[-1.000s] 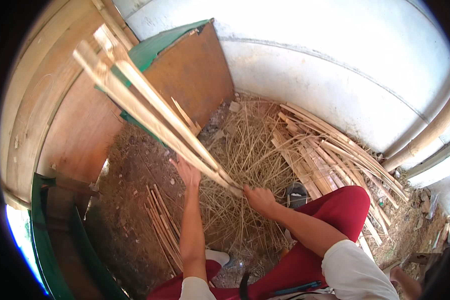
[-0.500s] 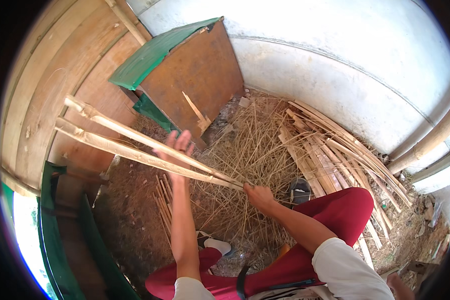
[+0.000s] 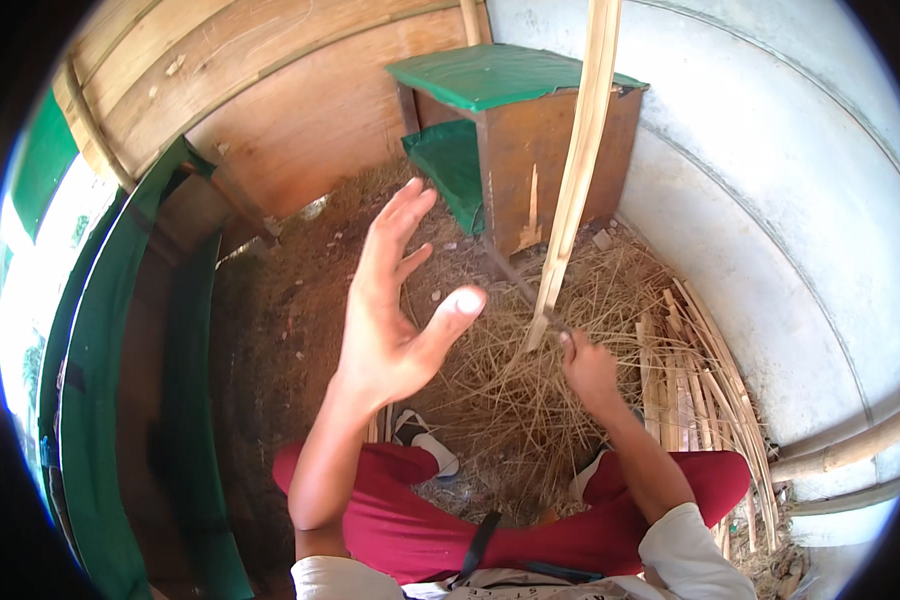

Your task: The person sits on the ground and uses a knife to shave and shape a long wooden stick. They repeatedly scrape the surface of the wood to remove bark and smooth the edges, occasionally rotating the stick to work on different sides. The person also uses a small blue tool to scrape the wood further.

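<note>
My left hand (image 3: 385, 320) is raised in the middle of the view, fingers and thumb spread, holding nothing. Lower and to the right, my right hand (image 3: 592, 375) is closed round the handle of a knife. Its dark, slightly blurred blade (image 3: 507, 268) points away and to the left. A long pale bamboo strip (image 3: 582, 140) rises from beside the blade, just beyond my right fist, and leaves the view at the top. The strip's lower end is against or very near the blade; I cannot tell which. My left hand is apart from the strip.
Dry shavings (image 3: 490, 390) litter the ground around my feet. Split strips (image 3: 690, 390) lie piled at the right along a pale wall (image 3: 770, 200). A brown cabinet with a green top (image 3: 510, 75) stands at the back; green sheeting (image 3: 100, 400) lines the left side.
Two bamboo lengths joined near my right hand pointed left; now a single strip shows, standing upright. My left hand has come off the bamboo and nearer. The view has turned left.
</note>
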### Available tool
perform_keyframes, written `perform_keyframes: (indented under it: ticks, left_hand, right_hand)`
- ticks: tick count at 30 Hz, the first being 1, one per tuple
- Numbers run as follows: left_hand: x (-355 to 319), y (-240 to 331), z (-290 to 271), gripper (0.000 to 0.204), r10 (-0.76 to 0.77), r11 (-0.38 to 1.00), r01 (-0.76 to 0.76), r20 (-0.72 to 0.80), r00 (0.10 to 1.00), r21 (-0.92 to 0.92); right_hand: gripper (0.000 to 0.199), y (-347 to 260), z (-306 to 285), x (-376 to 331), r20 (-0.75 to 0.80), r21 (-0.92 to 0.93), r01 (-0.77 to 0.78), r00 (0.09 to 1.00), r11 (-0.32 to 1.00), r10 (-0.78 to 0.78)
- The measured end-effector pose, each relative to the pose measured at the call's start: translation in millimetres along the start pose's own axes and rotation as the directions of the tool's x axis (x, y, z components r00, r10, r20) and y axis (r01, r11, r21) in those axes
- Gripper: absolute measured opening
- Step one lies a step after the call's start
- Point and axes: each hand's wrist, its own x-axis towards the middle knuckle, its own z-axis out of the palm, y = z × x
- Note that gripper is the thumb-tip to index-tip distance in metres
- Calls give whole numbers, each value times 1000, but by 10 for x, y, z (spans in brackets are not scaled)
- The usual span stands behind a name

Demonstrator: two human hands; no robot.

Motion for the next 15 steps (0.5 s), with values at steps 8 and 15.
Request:
perform_keyframes:
  ticks: [8, 15]
  left_hand:
    - [-544, 186, -506, 88, 24, 1000, -24, -161, 987, 4]
    - [-1051, 117, -669, 95, -99, 995, 86, -273, 957, -60]
  right_hand:
    - [30, -519, -750, 245, -54, -74, -84, 995, 994, 80]
    - [32, 8, 103, -24, 220, -116, -205, 949, 972, 227]
